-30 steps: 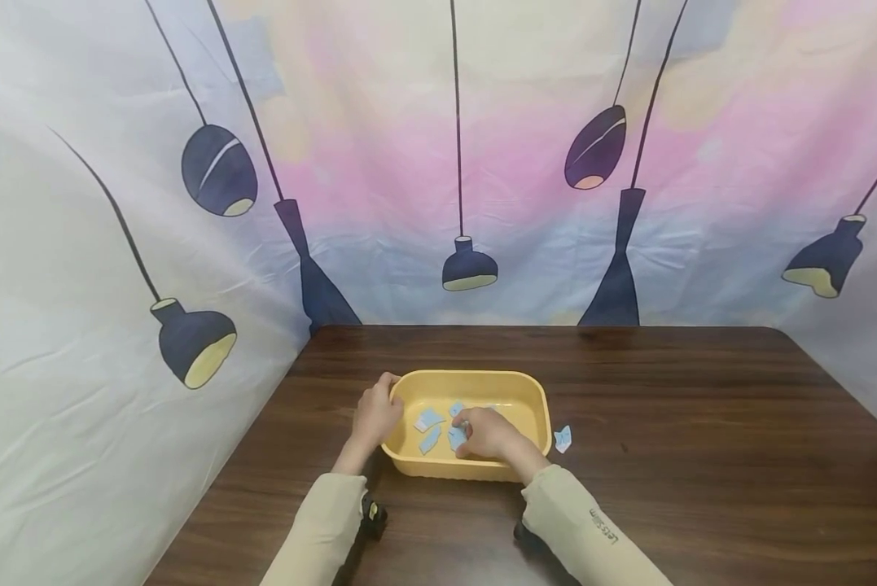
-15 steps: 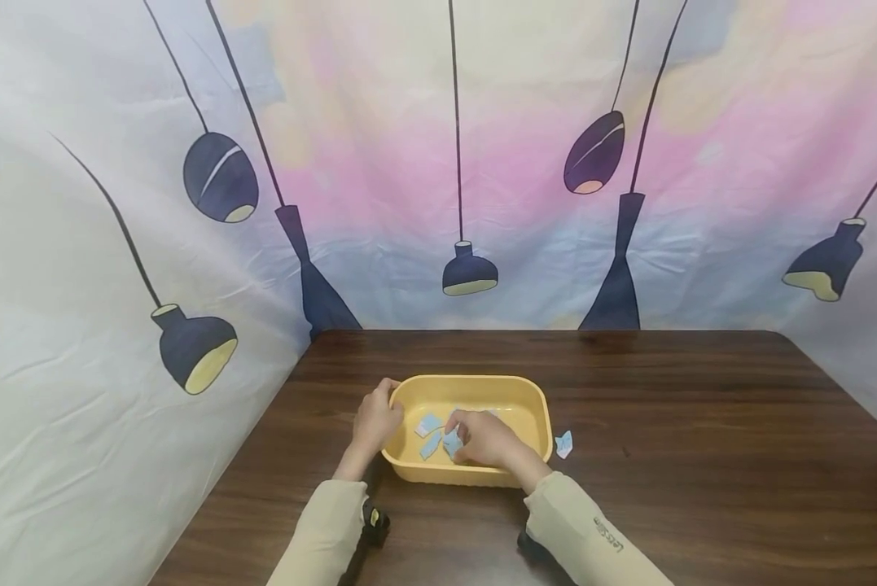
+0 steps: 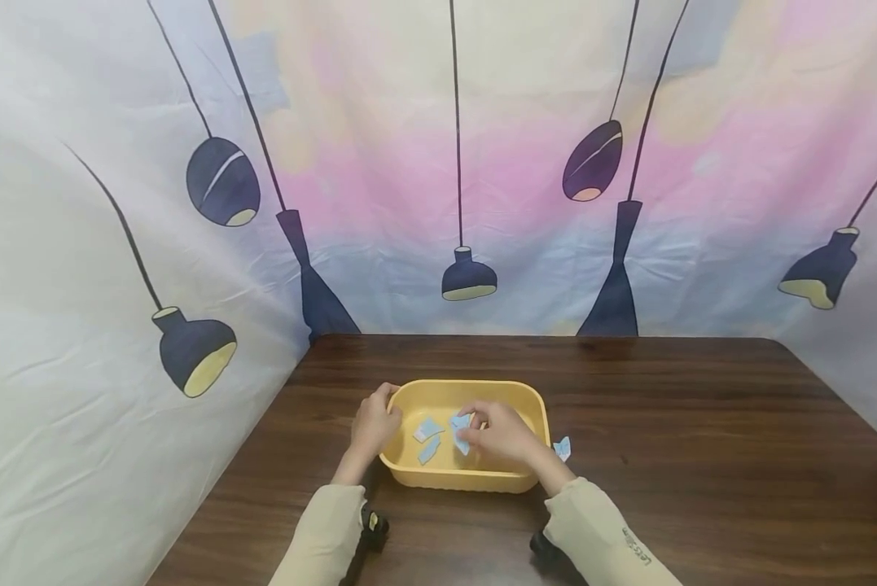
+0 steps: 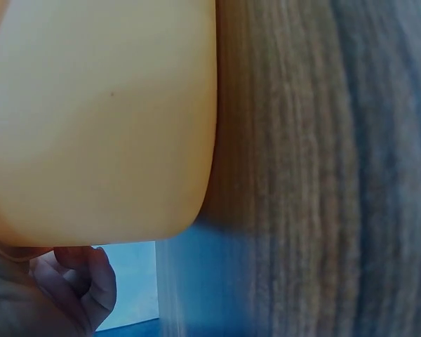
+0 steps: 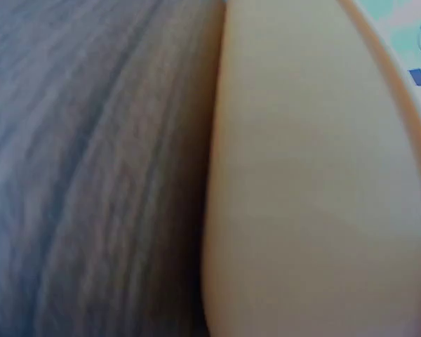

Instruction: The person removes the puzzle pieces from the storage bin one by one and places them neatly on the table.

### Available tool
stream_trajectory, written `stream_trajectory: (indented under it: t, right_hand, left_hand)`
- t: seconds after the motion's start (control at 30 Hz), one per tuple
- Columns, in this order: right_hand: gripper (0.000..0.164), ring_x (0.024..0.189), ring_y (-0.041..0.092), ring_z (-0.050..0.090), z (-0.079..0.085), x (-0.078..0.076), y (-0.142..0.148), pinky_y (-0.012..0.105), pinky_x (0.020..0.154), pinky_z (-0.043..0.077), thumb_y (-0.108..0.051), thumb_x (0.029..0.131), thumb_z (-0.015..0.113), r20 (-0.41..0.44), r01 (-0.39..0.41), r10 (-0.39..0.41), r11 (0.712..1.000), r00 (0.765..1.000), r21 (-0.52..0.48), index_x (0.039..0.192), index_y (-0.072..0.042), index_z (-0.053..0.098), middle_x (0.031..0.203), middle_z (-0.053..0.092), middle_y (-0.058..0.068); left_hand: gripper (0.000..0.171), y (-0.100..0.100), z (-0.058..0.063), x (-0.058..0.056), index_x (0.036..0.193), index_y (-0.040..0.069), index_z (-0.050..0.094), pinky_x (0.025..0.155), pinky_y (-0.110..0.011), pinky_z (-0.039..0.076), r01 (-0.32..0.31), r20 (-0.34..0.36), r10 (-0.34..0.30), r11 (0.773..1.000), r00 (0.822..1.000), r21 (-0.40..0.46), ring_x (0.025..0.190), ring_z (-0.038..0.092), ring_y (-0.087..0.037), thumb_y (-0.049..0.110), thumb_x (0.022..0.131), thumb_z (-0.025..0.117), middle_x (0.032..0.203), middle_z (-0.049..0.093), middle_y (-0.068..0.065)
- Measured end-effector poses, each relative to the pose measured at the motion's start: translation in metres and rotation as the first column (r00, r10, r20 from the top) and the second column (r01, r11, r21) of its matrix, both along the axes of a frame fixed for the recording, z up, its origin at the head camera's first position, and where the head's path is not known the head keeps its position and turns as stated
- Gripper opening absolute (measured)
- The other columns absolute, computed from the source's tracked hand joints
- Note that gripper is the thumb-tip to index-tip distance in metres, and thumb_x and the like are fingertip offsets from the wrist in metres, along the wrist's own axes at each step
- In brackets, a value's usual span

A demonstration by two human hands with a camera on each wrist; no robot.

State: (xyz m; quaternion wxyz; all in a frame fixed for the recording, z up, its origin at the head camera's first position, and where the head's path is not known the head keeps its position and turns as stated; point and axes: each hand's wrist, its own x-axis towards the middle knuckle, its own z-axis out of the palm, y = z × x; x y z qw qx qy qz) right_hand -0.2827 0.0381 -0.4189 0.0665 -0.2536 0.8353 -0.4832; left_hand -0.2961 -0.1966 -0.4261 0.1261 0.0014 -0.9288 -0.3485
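Note:
My left hand (image 3: 374, 425) grips the left end of a yellow plastic basin (image 3: 462, 482), thumb at the rim and fingers around the outside. The left wrist view shows its curled fingers beside the basin's wall (image 4: 98, 126). Above the basin's floor my right hand (image 3: 506, 431) pinches a light-blue printed scrap (image 3: 459, 425) between thumb and fingers. The right wrist view shows mostly the outer wall (image 5: 316, 175), with a bit of printed scrap (image 5: 417, 53) past the rim. Two more light-blue scraps (image 3: 427, 429) lie on the basin floor, left of the right hand.
Another light-blue scrap (image 3: 563, 448) lies on the dark wooden table (image 3: 702, 456), just right of the basin. A cloth printed with lamps (image 3: 526, 203) hangs behind the table and along its left side.
My right hand has lifted a little and shifted right, taking the pinched scrap along. The left hand keeps its grip on the basin. The head view has tilted slightly up.

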Motion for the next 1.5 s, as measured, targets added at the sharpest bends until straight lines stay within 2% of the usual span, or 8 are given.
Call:
stream_trajectory:
  t: [0.17, 0.3, 0.57, 0.7, 0.93, 1.03, 1.27, 1.5]
  right_hand:
    - [0.036, 0.064, 0.021, 0.064, 0.008, -0.001, 0.020, 0.033, 0.063, 0.057, -0.014, 0.093, 0.062, 0.011, 0.004, -0.003, 0.996, 1.000, -0.094, 0.122, 0.006, 0.059, 0.075, 0.063, 0.011]
    - [0.032, 0.063, 0.017, 0.061, 0.015, 0.001, 0.041, 0.034, 0.062, 0.055, -0.011, 0.095, 0.058, -0.003, 0.038, -0.038, 0.992, 0.999, -0.121, 0.121, 0.008, 0.060, 0.074, 0.064, 0.015]
    - [0.032, 0.066, 0.011, 0.058, 0.026, 0.003, 0.095, 0.033, 0.064, 0.055, -0.016, 0.098, 0.055, 0.015, 0.220, -0.219, 0.972, 0.976, -0.085, 0.123, 0.003, 0.061, 0.076, 0.064, 0.007]
    - [0.032, 0.066, 0.010, 0.057, 0.023, 0.004, 0.120, 0.029, 0.064, 0.053, -0.015, 0.097, 0.056, 0.015, 0.290, -0.290, 0.955, 0.957, -0.064, 0.121, 0.005, 0.060, 0.076, 0.064, 0.007]
    - [0.031, 0.059, 0.012, 0.060, 0.002, 0.008, 0.147, 0.025, 0.055, 0.048, -0.014, 0.096, 0.058, 0.025, 0.392, -0.394, 0.918, 0.919, 0.062, 0.118, 0.008, 0.061, 0.073, 0.066, 0.005]
    - [0.030, 0.056, 0.012, 0.058, -0.004, 0.009, 0.153, 0.025, 0.052, 0.047, -0.012, 0.096, 0.057, 0.080, 0.382, -0.390, 0.919, 0.917, 0.102, 0.115, 0.011, 0.061, 0.071, 0.065, 0.004]
    - [0.022, 0.053, 0.012, 0.060, -0.013, 0.013, 0.165, 0.027, 0.051, 0.046, -0.007, 0.095, 0.056, 0.179, 0.248, -0.276, 0.954, 0.944, 0.166, 0.104, 0.013, 0.060, 0.067, 0.061, 0.004]
    - [0.019, 0.053, 0.011, 0.059, -0.021, 0.017, 0.163, 0.028, 0.052, 0.047, -0.007, 0.093, 0.058, 0.139, 0.273, -0.302, 0.942, 0.943, 0.196, 0.099, 0.011, 0.062, 0.067, 0.062, 0.005]
  left_hand:
    - [0.035, 0.001, 0.001, -0.001, 0.122, 0.004, 0.062, 0.050, -0.027, 0.037, 0.000, -0.008, 0.000, 1.000, 1.000, 0.003, 0.055, 0.050, -0.015, 0.005, 0.087, 0.054, 0.080, 0.068, -0.013]
    - [0.035, 0.003, 0.001, -0.001, 0.122, 0.005, 0.062, 0.050, -0.027, 0.038, 0.006, -0.009, -0.006, 1.000, 1.000, -0.009, 0.054, 0.050, -0.015, 0.006, 0.088, 0.054, 0.080, 0.068, -0.013]
    - [0.035, 0.002, 0.004, 0.000, 0.121, 0.005, 0.062, 0.050, -0.028, 0.037, -0.006, -0.019, 0.005, 0.999, 1.000, -0.044, 0.055, 0.051, -0.016, 0.006, 0.087, 0.054, 0.077, 0.067, -0.012]
    - [0.035, 0.000, 0.004, 0.001, 0.121, 0.004, 0.062, 0.051, -0.028, 0.038, -0.006, -0.025, 0.004, 0.999, 1.000, -0.051, 0.055, 0.052, -0.016, 0.006, 0.087, 0.053, 0.079, 0.068, -0.013]
    - [0.036, -0.004, 0.004, 0.001, 0.122, 0.004, 0.062, 0.050, -0.028, 0.038, -0.015, -0.022, 0.013, 0.997, 1.000, -0.074, 0.055, 0.052, -0.017, 0.006, 0.087, 0.053, 0.076, 0.067, -0.013]
    - [0.036, -0.004, 0.003, 0.000, 0.122, 0.004, 0.062, 0.050, -0.028, 0.038, -0.014, -0.023, 0.012, 0.996, 1.000, -0.084, 0.055, 0.052, -0.016, 0.006, 0.087, 0.053, 0.075, 0.067, -0.012]
    - [0.035, 0.002, 0.001, -0.002, 0.122, 0.003, 0.062, 0.046, -0.026, 0.036, 0.015, -0.034, -0.017, 0.998, 0.999, -0.064, 0.050, 0.047, -0.014, 0.005, 0.087, 0.053, 0.069, 0.064, -0.011]
    - [0.034, 0.002, -0.003, 0.000, 0.120, 0.001, 0.062, 0.043, -0.023, 0.036, 0.034, -0.055, -0.036, 0.999, 0.998, -0.039, 0.047, 0.048, -0.012, 0.004, 0.088, 0.053, 0.074, 0.068, -0.014]
